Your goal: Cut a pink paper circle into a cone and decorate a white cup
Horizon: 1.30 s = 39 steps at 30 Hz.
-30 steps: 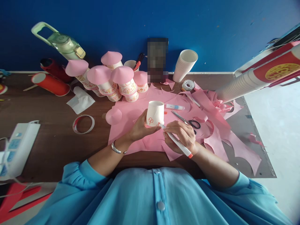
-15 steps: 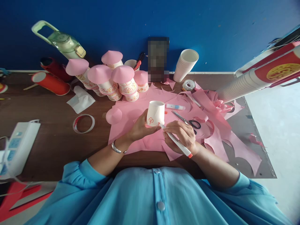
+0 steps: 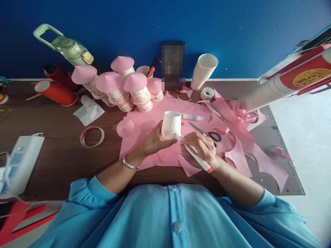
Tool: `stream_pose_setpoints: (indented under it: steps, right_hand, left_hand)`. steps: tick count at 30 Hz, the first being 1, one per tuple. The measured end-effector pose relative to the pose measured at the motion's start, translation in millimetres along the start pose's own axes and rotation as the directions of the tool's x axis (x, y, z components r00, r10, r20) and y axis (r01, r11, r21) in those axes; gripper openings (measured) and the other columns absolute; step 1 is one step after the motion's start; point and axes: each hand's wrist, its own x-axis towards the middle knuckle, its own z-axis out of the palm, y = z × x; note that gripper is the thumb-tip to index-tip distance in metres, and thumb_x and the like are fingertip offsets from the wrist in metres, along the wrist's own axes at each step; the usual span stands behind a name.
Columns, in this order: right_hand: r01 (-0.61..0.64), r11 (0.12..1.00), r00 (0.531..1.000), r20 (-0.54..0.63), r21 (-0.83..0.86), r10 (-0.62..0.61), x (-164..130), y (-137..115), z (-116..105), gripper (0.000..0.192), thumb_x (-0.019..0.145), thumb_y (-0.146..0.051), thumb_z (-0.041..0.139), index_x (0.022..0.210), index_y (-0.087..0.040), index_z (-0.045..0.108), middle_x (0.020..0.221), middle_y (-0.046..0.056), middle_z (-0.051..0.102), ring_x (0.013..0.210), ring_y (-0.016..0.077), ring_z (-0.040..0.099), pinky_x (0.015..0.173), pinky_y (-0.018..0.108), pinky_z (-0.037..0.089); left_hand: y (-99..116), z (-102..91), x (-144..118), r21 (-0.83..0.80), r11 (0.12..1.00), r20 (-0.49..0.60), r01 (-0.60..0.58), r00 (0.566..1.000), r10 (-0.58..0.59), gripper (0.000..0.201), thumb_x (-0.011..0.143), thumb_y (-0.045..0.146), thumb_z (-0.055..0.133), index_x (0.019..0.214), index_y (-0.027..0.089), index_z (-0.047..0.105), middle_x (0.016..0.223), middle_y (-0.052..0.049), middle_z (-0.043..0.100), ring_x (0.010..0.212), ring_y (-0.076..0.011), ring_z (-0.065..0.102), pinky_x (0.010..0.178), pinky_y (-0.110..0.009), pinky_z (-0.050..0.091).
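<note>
Left hand: I see my left hand [image 3: 155,141] wrapped around the white paper cup [image 3: 171,124], fingers curled behind its wall, thumb on the near side by the small red drawing.
Cup axis: the paper cup stands mouth up, long axis close to vertical, tipped slightly away from me; its base sits just above the fingertips of both hands.
Right hand: my right hand [image 3: 201,148] is closed in a writing grip on the white marker [image 3: 194,155].
Marker axis: long axis runs diagonally; the tip points up and left to the cup's lower edge and touches it, and the orange end points down and right, past the heel of the hand.
Beyond the right fingers: scissors [image 3: 207,132] and a glue stick [image 3: 192,117] lie on the pink paper [image 3: 144,127], near but apart from the knuckles.
Beyond the left fingers: a loose pink cone [image 3: 125,127] lies just to the outside; farther off stand finished pink-capped cups [image 3: 121,86].
</note>
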Motion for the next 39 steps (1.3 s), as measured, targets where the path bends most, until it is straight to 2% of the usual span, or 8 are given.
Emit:
stream_pose_setpoints:
  steps: [9, 25, 39]
  right_hand:
    - [-0.003, 1.0, 1.0, -0.005, 0.001, 0.003, 1.0, -1.5, 0.8, 0.026, 0.087, -0.003, 0.063, 0.105, -0.021, 0.062, 0.076, 0.001, 0.072, 0.063, 0.0153, 0.071, 0.058, 0.026, 0.06]
    - [-0.007, 1.0, 1.0, 0.03, 0.006, 0.006, 1.5, -1.9, -1.0, 0.026, 0.088, -0.005, 0.063, 0.108, -0.023, 0.061, 0.078, 0.001, 0.073, 0.063, 0.0157, 0.071, 0.058, 0.026, 0.059]
    - [0.001, 1.0, 0.999, 0.035, 0.027, -0.002, -0.9, -1.9, 1.1, 0.026, 0.089, -0.006, 0.065, 0.11, -0.021, 0.061, 0.081, 0.002, 0.074, 0.065, 0.0161, 0.072, 0.061, 0.027, 0.061]
  left_hand:
    - [1.5, -1.2, -1.0, 0.011, 0.999, 0.005, 0.039, 0.999, -0.039, 0.058, 0.076, 0.054, 0.084, 0.114, 0.019, 0.058, 0.115, -0.011, 0.075, 0.103, -0.0281, 0.072, 0.08, -0.038, 0.06]
    - [2.1, -1.1, -0.4, 0.014, 0.999, 0.012, 0.033, 0.999, -0.033, 0.059, 0.077, 0.051, 0.085, 0.119, 0.018, 0.058, 0.117, -0.012, 0.074, 0.103, -0.0286, 0.071, 0.08, -0.038, 0.059]
    - [4.5, -0.3, 0.3, 0.043, 0.998, 0.023, 0.034, 0.999, -0.035, 0.061, 0.074, 0.058, 0.084, 0.111, 0.019, 0.056, 0.111, -0.009, 0.073, 0.099, -0.0282, 0.071, 0.073, -0.036, 0.057]
